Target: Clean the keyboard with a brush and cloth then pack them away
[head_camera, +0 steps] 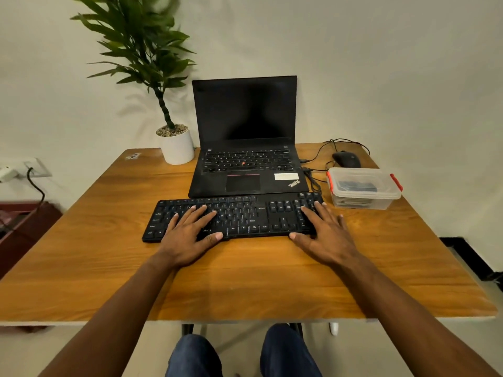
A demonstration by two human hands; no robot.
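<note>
A black keyboard [245, 216] lies across the middle of the wooden table [245, 281]. My left hand [190, 235] rests flat on its left half, fingers straight over the keys. My right hand [324, 229] lies flat on its right end, fingers over the number pad, thumb at the front edge. Neither hand holds anything. A clear plastic box [364, 187] with red clips and a closed lid stands to the right of the keyboard; dark items show inside it, too blurred to name. No brush or cloth is in plain sight.
An open black laptop [246, 148] stands just behind the keyboard. A black mouse [346, 159] with cables lies behind the box. A potted plant [175, 144] stands at the back left. My knees show below the table's front edge.
</note>
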